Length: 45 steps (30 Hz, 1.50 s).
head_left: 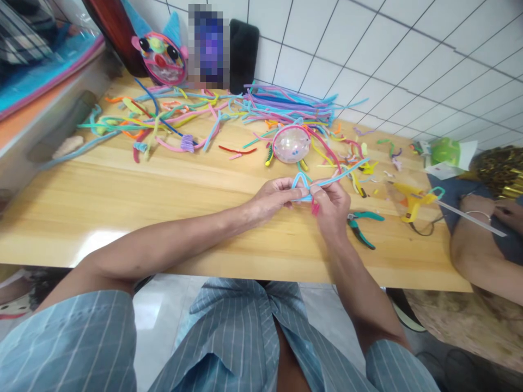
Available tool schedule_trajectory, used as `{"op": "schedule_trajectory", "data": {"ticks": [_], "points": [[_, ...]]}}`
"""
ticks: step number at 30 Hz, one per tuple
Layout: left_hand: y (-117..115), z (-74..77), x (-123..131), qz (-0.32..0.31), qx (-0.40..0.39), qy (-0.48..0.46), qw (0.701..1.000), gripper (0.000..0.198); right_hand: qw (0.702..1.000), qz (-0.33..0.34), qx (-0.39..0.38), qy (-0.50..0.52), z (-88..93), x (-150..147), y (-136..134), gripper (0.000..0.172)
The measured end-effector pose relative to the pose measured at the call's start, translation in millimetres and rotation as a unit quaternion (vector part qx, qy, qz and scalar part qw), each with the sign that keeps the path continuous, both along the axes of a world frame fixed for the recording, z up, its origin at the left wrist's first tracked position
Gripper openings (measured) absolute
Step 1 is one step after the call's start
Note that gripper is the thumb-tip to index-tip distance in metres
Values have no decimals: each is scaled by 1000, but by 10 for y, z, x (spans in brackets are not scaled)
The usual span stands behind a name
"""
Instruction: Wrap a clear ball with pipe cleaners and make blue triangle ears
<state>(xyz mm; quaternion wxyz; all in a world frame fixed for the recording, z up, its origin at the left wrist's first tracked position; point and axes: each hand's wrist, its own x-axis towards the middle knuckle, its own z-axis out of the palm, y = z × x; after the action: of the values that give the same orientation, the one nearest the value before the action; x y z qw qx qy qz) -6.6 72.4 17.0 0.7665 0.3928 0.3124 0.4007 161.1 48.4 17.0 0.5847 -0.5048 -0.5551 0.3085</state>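
Observation:
Between my two hands is a light-blue pipe cleaner (300,179), bent into a pointed loop, its long free end running up to the right. My left hand (280,193) pinches the loop at its left side. With thumb and finger, my right hand (329,198) grips the same pipe cleaner where the loop meets the free end. A bit of pink pipe cleaner (315,207) shows just under my right fingers. Beyond my hands rests a clear round ball with a pink rim (291,144). Teal-handled pliers (363,226) lie to the right of my right hand.
Loose pipe cleaners (175,117) are scattered across the left, and a bundle (290,103) lies by the wall. A decorated face ornament (163,60) and a black phone (244,54) stand at the back. A yellow glue gun (414,201) sits right, near another person's arm (474,245).

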Motion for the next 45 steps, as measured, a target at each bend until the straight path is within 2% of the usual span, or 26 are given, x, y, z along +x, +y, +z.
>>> {"op": "schedule_trajectory", "data": {"ticks": [5, 12, 17, 20, 23, 25, 30, 34, 40, 45], "points": [[-15, 25, -12, 24, 57, 16, 998, 48, 1000, 10, -12, 27, -76, 38, 15, 20], [-57, 42, -10, 31, 138, -11, 990, 49, 996, 46, -32, 73, -43, 26, 0, 23], [-71, 14, -16, 40, 189, 17, 981, 50, 993, 55, -45, 96, -33, 1, 15, 25], [-63, 5, -21, 50, 190, 26, 980, 54, 999, -5, 22, 49, -1, -22, -16, 24], [-55, 9, -25, 69, 189, 40, 979, 54, 989, -74, 118, -58, 54, -33, -82, 14], [-50, 6, -26, 78, 190, 43, 978, 53, 977, -78, 147, -132, 90, -32, -123, 8], [-35, -33, -21, 86, 203, 47, 974, 54, 955, -63, 163, -239, 144, -29, -162, 13], [-33, -19, -48, 87, 253, 67, 961, 51, 955, -59, 155, -246, 143, -34, -179, 12], [-21, 56, -121, 110, 355, 172, 912, 35, 980, -21, 99, -169, 82, -17, -196, 15], [-8, 90, -140, 80, 367, 187, 908, 27, 982, -25, 99, -162, 85, 5, -173, 13]]}}
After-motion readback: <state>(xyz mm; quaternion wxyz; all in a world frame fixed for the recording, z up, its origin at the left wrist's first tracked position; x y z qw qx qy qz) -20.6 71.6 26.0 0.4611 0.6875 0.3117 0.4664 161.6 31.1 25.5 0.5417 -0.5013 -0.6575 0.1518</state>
